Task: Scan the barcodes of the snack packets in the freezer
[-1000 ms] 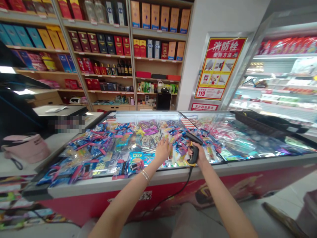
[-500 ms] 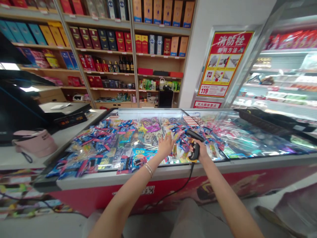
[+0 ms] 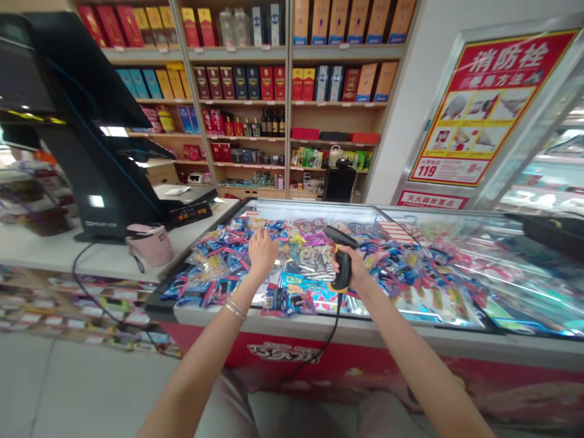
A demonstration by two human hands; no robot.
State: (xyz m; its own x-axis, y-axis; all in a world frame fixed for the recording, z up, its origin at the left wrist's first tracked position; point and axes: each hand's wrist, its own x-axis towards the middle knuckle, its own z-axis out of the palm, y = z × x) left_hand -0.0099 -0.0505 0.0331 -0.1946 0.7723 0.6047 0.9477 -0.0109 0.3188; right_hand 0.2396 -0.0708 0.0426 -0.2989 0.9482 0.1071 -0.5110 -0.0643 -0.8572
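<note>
Shop interior, glass-topped freezer (image 3: pixel 196 313) up front, boxed goods on shelves (image 3: pixel 246 58) behind. Scanner (image 3: pixel 343 267) is over the glass, right of the middle of the packets (image 3: pixel 219 261); right grip (image 3: pixel 356 264) wraps its handle, fingers closed round it. Left grip (image 3: pixel 263 252) is over the packets to the left, fingers loosely spread, nothing seen pinched; palm side hidden, so can't tell if it touches a wrapper. Cord (image 3: pixel 336 316) drops from the scanner's base down the freezer front toward the knees.

Risks, as judged: packets overlap and look slick, so a push from the left grip could slide some over the front edge. Glare on film and glass, or one packet covering another, could spoil a read or catch the wrong packet. Cord hangs slack and could snag on a knee or drag the scanner if pulled short.

Further out: monitor (image 3: pixel 103 128), small display (image 3: pixel 190 213) and pink cup (image 3: pixel 150 243) on the surface at left; red sign (image 3: pixel 495 109) on the right wall.
</note>
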